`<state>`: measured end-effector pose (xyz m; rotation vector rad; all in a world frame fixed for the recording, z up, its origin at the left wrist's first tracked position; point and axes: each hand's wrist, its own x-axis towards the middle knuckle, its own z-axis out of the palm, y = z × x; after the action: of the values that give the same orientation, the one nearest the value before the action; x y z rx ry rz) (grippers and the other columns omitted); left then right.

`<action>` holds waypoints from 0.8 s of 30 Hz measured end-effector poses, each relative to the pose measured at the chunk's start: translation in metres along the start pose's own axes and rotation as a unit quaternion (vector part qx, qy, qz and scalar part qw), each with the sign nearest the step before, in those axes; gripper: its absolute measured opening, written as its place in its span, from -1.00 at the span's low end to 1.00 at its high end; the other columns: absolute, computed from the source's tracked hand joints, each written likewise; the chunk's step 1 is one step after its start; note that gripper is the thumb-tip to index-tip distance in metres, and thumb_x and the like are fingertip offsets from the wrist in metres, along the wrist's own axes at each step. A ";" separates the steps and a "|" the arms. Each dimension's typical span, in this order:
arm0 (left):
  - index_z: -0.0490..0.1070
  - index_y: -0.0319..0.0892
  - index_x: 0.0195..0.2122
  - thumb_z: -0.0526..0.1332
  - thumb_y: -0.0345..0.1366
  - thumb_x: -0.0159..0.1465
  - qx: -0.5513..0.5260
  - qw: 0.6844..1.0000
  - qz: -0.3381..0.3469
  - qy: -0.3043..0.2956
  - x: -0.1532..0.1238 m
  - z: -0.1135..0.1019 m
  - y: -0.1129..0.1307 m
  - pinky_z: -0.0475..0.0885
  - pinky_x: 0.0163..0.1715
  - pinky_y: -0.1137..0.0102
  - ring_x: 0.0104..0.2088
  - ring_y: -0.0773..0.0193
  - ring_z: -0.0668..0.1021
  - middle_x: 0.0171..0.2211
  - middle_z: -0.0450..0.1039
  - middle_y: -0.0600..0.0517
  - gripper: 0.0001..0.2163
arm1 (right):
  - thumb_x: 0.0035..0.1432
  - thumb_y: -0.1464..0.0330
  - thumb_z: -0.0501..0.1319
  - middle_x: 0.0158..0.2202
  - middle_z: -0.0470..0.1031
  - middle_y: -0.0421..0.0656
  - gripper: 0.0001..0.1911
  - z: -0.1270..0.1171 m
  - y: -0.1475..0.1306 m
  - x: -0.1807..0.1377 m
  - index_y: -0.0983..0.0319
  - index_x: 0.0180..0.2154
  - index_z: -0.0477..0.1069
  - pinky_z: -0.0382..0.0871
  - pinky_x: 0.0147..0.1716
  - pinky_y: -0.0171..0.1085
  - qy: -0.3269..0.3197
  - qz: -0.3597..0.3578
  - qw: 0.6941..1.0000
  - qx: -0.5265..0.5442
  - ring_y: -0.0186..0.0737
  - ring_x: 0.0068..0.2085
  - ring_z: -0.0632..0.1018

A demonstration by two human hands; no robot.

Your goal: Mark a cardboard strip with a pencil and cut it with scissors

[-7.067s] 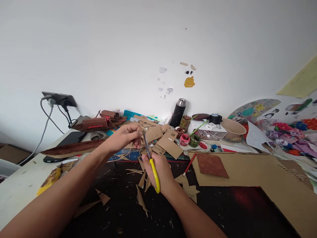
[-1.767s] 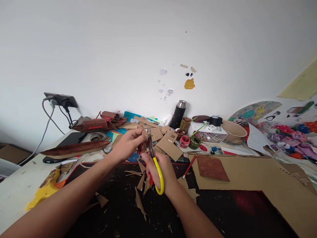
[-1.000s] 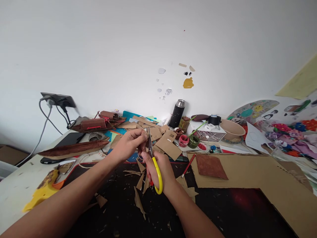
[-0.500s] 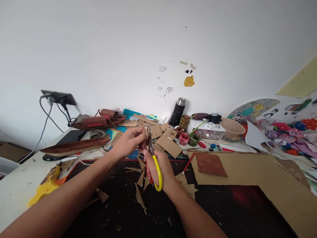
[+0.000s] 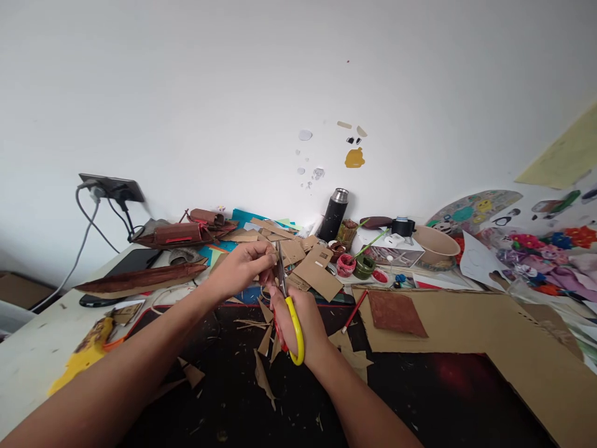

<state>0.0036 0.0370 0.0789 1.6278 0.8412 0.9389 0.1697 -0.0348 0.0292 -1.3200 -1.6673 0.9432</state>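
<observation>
My right hand (image 5: 303, 320) is wrapped round a pair of scissors (image 5: 295, 330) with yellow and red handles, blades pointing up and away. Close by on the left, the fingers of my left hand (image 5: 247, 267) are pinched together right beside the blades. What they hold is mostly hidden and too small to name. Behind both hands lies a heap of brown cardboard pieces (image 5: 318, 272). Thin cardboard scraps (image 5: 264, 379) are scattered over the dark mat (image 5: 224, 398) below them.
A yellow glue gun (image 5: 86, 354) and a brown boat-shaped piece (image 5: 140, 279) lie at left. Behind stand a black flask (image 5: 334, 214) and open paint jars (image 5: 346, 266). To the right are a red pencil (image 5: 354, 311), a red-brown square (image 5: 396, 313) and a large cardboard sheet (image 5: 527, 336).
Both hands and the scissors keep nearly the same place and grip. The whole view has shifted slightly, with the wall and flask a little lower in the picture.
</observation>
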 end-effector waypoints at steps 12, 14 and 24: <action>0.35 -0.13 -0.51 0.28 -0.21 0.27 0.012 0.996 -0.048 -0.071 -0.001 -0.022 0.011 0.29 -0.52 0.43 -0.64 0.35 0.45 -0.69 0.40 0.15 -0.76 | 0.45 0.22 0.15 -0.58 0.34 -0.24 -0.61 -0.001 -0.005 -0.002 0.13 -0.48 0.25 0.15 -0.49 -0.29 0.007 -0.036 0.997 -0.070 -0.22 -0.52 0.39; 0.38 -0.14 -0.47 0.29 -0.17 0.30 0.033 0.996 -0.049 -0.066 -0.001 -0.021 0.011 0.33 -0.48 0.42 -0.60 0.33 0.48 -0.66 0.45 0.13 -0.75 | 0.46 0.22 0.14 -0.59 0.36 -0.24 -0.62 -0.001 -0.004 -0.002 0.13 -0.45 0.29 0.19 -0.50 -0.29 0.009 -0.029 0.998 -0.051 -0.21 -0.53 0.43; 0.38 -0.14 -0.42 0.22 -0.01 0.43 0.057 0.998 -0.026 -0.027 -0.003 -0.015 0.011 0.35 -0.48 0.42 -0.56 0.33 0.51 -0.60 0.46 0.11 -0.64 | 0.46 0.03 0.18 -0.62 0.43 -0.28 -0.64 0.002 0.009 0.001 0.15 -0.25 0.44 0.34 -0.57 -0.32 -0.043 0.022 0.998 0.031 -0.22 -0.64 0.51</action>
<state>-0.0107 0.0384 0.0917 1.7140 0.9099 0.8204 0.1711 -0.0323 0.0203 -1.2950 -1.6650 1.0829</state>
